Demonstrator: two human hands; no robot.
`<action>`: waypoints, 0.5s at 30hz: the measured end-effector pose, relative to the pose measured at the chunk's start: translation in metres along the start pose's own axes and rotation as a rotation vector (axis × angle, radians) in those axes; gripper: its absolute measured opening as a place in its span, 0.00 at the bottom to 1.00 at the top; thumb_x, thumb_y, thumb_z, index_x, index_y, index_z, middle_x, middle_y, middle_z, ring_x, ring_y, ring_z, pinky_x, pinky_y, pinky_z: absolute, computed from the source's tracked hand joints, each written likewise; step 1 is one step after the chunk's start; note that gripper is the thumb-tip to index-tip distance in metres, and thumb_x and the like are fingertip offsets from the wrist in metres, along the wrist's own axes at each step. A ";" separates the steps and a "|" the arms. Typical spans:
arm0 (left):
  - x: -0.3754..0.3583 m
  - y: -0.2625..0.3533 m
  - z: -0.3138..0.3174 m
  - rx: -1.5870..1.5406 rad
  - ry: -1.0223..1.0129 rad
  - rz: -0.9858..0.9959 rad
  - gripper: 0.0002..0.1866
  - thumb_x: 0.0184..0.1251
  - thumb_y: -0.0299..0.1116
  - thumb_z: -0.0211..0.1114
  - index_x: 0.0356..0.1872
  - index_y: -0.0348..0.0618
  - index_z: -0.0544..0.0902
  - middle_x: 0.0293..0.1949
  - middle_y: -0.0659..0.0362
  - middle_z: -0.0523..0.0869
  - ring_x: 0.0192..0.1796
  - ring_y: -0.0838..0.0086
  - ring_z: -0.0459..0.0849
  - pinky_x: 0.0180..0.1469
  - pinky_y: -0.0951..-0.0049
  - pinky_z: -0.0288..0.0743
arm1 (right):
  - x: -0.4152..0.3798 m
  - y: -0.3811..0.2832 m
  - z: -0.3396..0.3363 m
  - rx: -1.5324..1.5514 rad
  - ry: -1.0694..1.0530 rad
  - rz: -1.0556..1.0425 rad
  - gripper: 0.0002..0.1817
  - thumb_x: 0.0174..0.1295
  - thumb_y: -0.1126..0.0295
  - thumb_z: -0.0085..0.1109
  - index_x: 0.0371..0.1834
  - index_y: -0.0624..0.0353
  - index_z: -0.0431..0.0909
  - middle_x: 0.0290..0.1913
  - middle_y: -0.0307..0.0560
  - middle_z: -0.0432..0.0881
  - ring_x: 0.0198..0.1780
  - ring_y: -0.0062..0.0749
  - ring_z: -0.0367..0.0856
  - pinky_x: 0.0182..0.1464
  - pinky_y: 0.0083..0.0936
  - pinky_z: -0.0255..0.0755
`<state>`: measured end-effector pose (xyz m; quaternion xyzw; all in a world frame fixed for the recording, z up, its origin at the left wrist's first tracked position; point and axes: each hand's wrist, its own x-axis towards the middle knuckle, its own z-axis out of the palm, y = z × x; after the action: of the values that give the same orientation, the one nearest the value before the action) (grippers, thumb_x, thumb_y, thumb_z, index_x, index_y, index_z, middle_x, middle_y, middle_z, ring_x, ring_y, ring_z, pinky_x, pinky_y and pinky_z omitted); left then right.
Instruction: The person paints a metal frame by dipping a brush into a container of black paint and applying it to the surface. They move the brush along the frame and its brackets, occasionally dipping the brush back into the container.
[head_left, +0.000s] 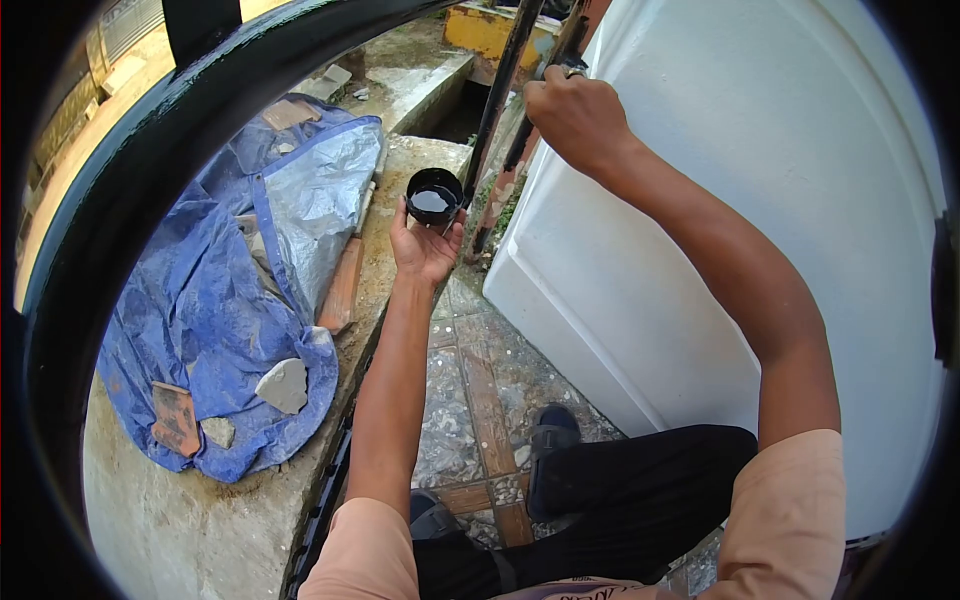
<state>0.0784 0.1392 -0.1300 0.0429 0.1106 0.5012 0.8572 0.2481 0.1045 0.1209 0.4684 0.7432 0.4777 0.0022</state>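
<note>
My left hand [428,250] holds a round black cup [434,214] from below, fingers curled around its sides. Glossy black liquid that looks like paint [436,199] lies inside. My right hand [580,115] is raised and closed at a metal post [520,140], which is patchy with black and reddish brown. A paintbrush [572,71] seems to be in its grip; only a small dark, wet-looking part shows past the knuckles, and the fingers hide the rest. A second, slimmer black bar [495,100] stands between the cup and the post.
A large white panel [720,200] stands close on my right. A glossy black curved rail [130,150] arcs across the left. A blue tarp [220,300] with tile pieces [176,418] and stones [283,386] covers the concrete ledge [150,500]. My feet rest on patterned floor tiles [450,400].
</note>
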 end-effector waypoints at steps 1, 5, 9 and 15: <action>-0.001 0.000 -0.001 -0.001 -0.001 -0.006 0.37 0.71 0.67 0.50 0.59 0.41 0.77 0.48 0.51 0.86 0.46 0.59 0.87 0.41 0.69 0.87 | 0.003 0.004 -0.005 0.005 0.029 0.050 0.04 0.58 0.77 0.62 0.26 0.58 0.80 0.30 0.52 0.85 0.31 0.40 0.90 0.30 0.30 0.84; -0.003 0.000 -0.005 -0.027 -0.004 -0.034 0.37 0.71 0.68 0.50 0.59 0.41 0.77 0.48 0.50 0.86 0.47 0.58 0.87 0.41 0.69 0.87 | 0.009 0.012 0.007 0.067 0.063 0.118 0.03 0.57 0.76 0.61 0.27 0.58 0.80 0.30 0.53 0.85 0.31 0.43 0.90 0.31 0.32 0.84; -0.002 -0.001 -0.003 -0.029 0.005 -0.020 0.37 0.71 0.68 0.50 0.59 0.41 0.77 0.49 0.50 0.86 0.46 0.58 0.87 0.41 0.68 0.87 | -0.002 -0.004 0.027 0.131 -0.035 0.042 0.01 0.57 0.77 0.60 0.29 0.60 0.81 0.31 0.52 0.83 0.31 0.44 0.89 0.32 0.34 0.84; -0.005 0.000 -0.003 -0.042 0.000 -0.032 0.37 0.72 0.67 0.50 0.58 0.41 0.78 0.47 0.50 0.86 0.46 0.58 0.87 0.40 0.68 0.87 | 0.008 0.006 0.005 0.095 0.087 0.194 0.02 0.57 0.78 0.61 0.32 0.59 0.80 0.33 0.50 0.82 0.30 0.43 0.89 0.30 0.33 0.83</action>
<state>0.0753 0.1345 -0.1321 0.0232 0.1007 0.4898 0.8657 0.2501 0.1143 0.1254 0.5165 0.7156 0.4598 -0.0983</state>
